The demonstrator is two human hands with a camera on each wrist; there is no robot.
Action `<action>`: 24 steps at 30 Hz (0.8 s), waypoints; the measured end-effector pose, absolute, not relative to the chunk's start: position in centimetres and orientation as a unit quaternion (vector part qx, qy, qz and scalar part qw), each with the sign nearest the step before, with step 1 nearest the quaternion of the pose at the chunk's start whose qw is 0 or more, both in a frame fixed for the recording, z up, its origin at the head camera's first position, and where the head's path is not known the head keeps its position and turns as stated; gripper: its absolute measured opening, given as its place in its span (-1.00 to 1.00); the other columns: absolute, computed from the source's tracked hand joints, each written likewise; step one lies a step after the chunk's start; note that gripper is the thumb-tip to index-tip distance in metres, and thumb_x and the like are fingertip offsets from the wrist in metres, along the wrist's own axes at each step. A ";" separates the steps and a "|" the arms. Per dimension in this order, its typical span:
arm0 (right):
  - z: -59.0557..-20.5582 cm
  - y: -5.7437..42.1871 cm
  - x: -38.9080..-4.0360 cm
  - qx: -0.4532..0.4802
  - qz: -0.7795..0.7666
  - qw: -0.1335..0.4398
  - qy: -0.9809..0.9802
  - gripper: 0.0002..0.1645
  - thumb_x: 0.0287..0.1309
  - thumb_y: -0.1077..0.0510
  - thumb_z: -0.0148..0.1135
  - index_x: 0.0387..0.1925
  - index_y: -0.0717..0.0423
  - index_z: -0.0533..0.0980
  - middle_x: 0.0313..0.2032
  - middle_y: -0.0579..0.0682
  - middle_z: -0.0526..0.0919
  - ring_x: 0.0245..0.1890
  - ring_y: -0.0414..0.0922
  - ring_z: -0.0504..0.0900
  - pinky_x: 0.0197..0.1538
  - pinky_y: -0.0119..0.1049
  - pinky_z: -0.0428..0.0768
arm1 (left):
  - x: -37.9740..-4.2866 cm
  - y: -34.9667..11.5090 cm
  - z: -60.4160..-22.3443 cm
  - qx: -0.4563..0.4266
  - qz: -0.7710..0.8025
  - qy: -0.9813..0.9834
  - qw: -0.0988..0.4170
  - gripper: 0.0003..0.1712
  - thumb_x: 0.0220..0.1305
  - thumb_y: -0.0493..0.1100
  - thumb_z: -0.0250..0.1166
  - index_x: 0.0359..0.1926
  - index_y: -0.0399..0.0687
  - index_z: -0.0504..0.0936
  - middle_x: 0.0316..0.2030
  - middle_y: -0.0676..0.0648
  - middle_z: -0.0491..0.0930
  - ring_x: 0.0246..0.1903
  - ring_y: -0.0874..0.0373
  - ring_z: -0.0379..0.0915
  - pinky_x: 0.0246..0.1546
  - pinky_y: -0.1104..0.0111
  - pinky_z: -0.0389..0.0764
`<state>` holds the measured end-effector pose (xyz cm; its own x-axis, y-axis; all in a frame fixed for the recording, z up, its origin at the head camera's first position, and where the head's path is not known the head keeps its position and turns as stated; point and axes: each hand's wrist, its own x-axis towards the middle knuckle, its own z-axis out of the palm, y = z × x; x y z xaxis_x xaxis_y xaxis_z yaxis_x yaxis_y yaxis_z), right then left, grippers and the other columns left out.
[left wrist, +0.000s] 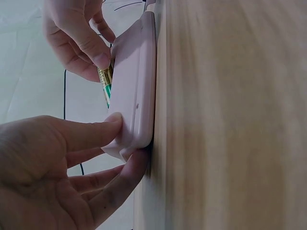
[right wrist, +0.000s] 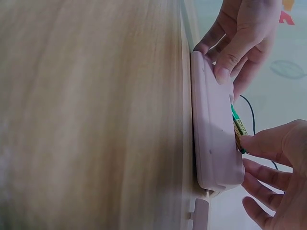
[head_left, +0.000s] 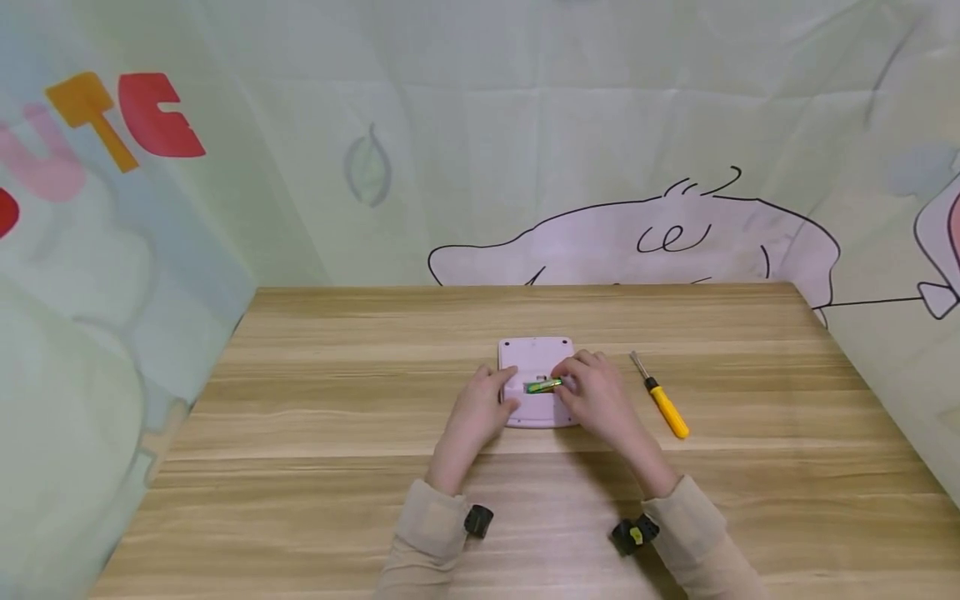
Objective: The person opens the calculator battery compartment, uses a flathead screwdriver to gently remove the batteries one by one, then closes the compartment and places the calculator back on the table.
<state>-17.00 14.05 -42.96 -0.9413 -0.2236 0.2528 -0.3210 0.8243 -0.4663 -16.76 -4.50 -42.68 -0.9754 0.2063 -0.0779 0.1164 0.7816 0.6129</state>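
A pale pink, flat device (head_left: 534,408), calculator-like, lies back side up on the table, its battery compartment uncovered. My left hand (head_left: 482,406) grips its left edge, thumb (left wrist: 108,130) on the upper face and a finger at the underside. With thumb and fingers, my right hand (head_left: 597,394) pinches one end of a green and gold battery (head_left: 543,386) at the compartment. The battery (right wrist: 240,125) slants in the right wrist view, its end near the compartment. Fingers of the right hand (left wrist: 79,36) hide part of the device's right side.
A screwdriver (head_left: 666,408) with a yellow handle lies on the wooden table (head_left: 337,400), right of my right hand. Low in the right wrist view, a small pink piece (right wrist: 201,215) is close to the device. A printed cloth (head_left: 465,150) hangs behind the table.
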 end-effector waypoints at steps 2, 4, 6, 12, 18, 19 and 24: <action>-43.0 14.1 -17.0 0.144 0.259 0.096 -0.950 -0.84 -0.03 0.23 0.41 -0.32 0.06 0.65 -0.28 0.03 0.65 -0.28 -0.03 0.46 -0.18 -0.19 0.38 | -16.7 -4.5 -42.7 0.086 0.320 0.941 0.071 -0.42 0.21 -0.17 0.32 0.27 -0.08 0.47 -0.03 -0.22 0.50 -0.19 0.01 0.46 -0.04 0.14 0.56; -43.0 14.1 -17.0 0.146 0.259 0.098 -0.950 -0.85 -0.02 0.24 0.41 -0.33 0.06 0.65 -0.29 0.03 0.65 -0.28 -0.02 0.46 -0.17 -0.16 0.39 | -16.7 -4.5 -42.6 0.086 0.321 0.941 0.070 -0.42 0.21 -0.17 0.32 0.27 -0.08 0.47 -0.03 -0.22 0.51 -0.19 0.01 0.46 -0.04 0.14 0.56; -43.0 14.1 -17.0 0.146 0.259 0.100 -0.950 -0.86 -0.02 0.24 0.41 -0.34 0.06 0.65 -0.29 0.03 0.65 -0.27 -0.02 0.47 -0.15 -0.14 0.39 | -16.7 -4.5 -42.6 0.085 0.323 0.940 0.072 -0.42 0.21 -0.18 0.33 0.27 -0.08 0.47 -0.04 -0.22 0.50 -0.20 0.01 0.46 -0.06 0.14 0.56; -42.9 14.1 -16.9 0.139 0.261 0.104 -0.950 -0.86 -0.01 0.23 0.42 -0.34 0.04 0.65 -0.30 0.01 0.65 -0.27 -0.03 0.47 -0.18 -0.17 0.34 | -16.7 -4.5 -42.6 0.091 0.317 0.942 0.068 -0.43 0.20 -0.18 0.33 0.25 -0.11 0.48 -0.05 -0.24 0.51 -0.17 -0.03 0.49 -0.04 0.11 0.56; -43.0 14.2 -16.8 0.135 0.259 0.110 -0.950 -0.86 -0.01 0.22 0.43 -0.34 0.02 0.66 -0.31 -0.01 0.65 -0.27 -0.04 0.48 -0.17 -0.16 0.32 | -16.7 -4.5 -42.5 0.089 0.318 0.941 0.071 -0.43 0.21 -0.18 0.33 0.25 -0.11 0.48 -0.05 -0.24 0.51 -0.17 -0.03 0.49 -0.06 0.11 0.56; -43.0 14.3 -16.8 0.134 0.259 0.110 -0.950 -0.86 -0.01 0.22 0.43 -0.34 0.02 0.66 -0.30 0.00 0.65 -0.26 -0.03 0.48 -0.16 -0.16 0.32 | -16.6 -4.5 -42.5 0.088 0.318 0.941 0.071 -0.43 0.20 -0.19 0.33 0.25 -0.11 0.49 -0.05 -0.24 0.51 -0.18 -0.03 0.49 -0.07 0.12 0.56; -43.1 14.5 -16.7 0.130 0.268 0.116 -0.948 -0.85 -0.01 0.23 0.43 -0.33 0.05 0.67 -0.27 0.02 0.67 -0.21 0.00 0.52 -0.14 -0.16 0.31 | -16.6 -4.5 -42.5 0.087 0.321 0.941 0.072 -0.42 0.20 -0.20 0.33 0.25 -0.11 0.48 -0.04 -0.25 0.51 -0.17 -0.03 0.48 -0.05 0.11 0.56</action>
<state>-16.67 14.49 -43.05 -0.9391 -0.1847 0.2898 -0.3090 0.8229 -0.4768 -16.64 -4.50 -42.50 -0.9747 0.2089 -0.0797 0.1167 0.7794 0.6155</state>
